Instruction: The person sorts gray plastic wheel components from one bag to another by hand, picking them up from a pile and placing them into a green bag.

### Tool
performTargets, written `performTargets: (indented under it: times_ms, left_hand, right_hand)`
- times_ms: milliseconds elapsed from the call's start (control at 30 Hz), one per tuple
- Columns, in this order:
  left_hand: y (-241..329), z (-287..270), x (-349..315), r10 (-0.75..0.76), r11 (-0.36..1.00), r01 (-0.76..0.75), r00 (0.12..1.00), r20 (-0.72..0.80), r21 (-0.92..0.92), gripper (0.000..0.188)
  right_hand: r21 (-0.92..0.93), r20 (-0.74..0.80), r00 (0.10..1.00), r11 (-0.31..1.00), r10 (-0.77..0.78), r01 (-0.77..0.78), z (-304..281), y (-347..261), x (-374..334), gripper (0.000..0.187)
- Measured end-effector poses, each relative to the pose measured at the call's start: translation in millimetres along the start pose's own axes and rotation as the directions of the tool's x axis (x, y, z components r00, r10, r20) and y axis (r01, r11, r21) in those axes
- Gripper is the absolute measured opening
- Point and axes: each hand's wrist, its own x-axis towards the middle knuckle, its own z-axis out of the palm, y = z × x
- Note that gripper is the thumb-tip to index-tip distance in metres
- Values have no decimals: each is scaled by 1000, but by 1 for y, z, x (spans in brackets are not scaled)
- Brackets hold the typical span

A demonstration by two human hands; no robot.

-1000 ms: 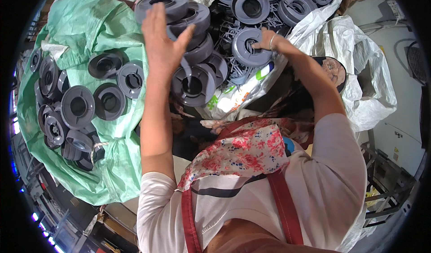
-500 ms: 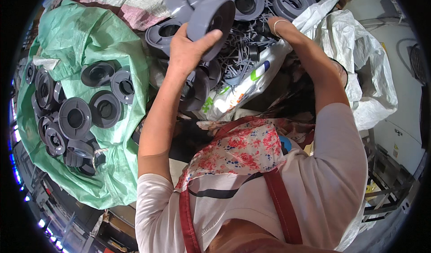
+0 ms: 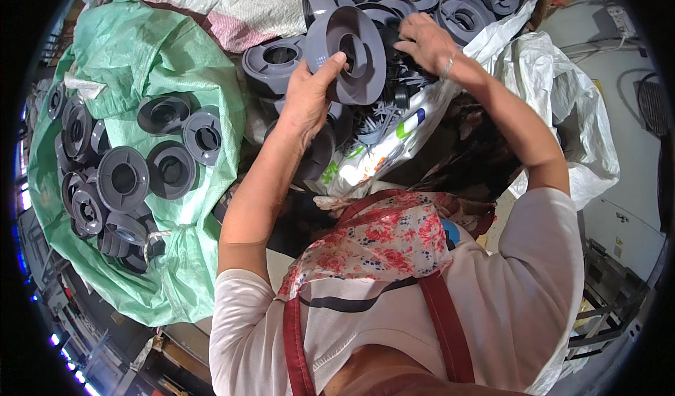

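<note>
In my left hand is a grey round plastic fitting, a flanged ring with a deep rim and a central hole. My thumb presses on its inner edge and the other fingers are hidden behind the rim. Just to the right, my right hand hovers with fingers stretched and thumb apart, holding nothing, slightly blurred. Beneath both hands lie thin grey plastic strips on a white printed plastic bag. Similar grey fittings are piled beyond my hands.
A green woven sack at left holds several grey fittings. A white woven sack lies at the far side. Crumpled white sacking and a pale cabinet stand at right.
The fitting in my left hand has moved right and turned so its hollow face shows more. My right hand has lifted out of the strips toward it, its fingers now in sight.
</note>
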Motion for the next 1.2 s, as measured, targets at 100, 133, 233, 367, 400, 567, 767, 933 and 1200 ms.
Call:
performTargets:
  times_ms: [100,133,233,367,400,567,767,933,1200]
  left_hand:
    - [-3,6,-4,-32,984,42,998,57,-174,39]
    - [-2,5,-7,-48,974,63,996,75,-218,35]
    - [-3,5,-9,-64,949,101,989,134,-299,31]
    - [-5,4,-16,-58,980,90,983,176,-176,37]
    - [-3,5,-17,-70,980,103,980,187,-173,37]
    - [-1,1,-21,-135,963,180,966,221,-200,38]
    - [5,-7,-23,-177,966,220,947,270,-139,35]
    - [-2,-5,-24,-89,968,152,951,296,-197,40]
    - [3,2,-25,180,979,-183,983,49,84,41]
  right_hand:
    - [326,-249,944,899,-217,293,-8,-39,-25,18]
    - [489,-180,971,842,-160,229,-12,-51,-30,17]
    - [472,-188,977,863,-100,179,-10,-69,-31,20]
    - [347,34,998,936,48,-57,-27,-80,-25,50]
    - [292,78,990,947,114,-132,-31,-82,-24,59]
    - [140,38,981,973,-189,182,-26,-78,-32,78]
    - [50,3,821,820,-571,570,-30,-72,-33,73]
    - [190,-98,924,904,-370,383,-21,-69,-28,72]
    - [814,279,960,529,5,-240,12,-56,-15,74]
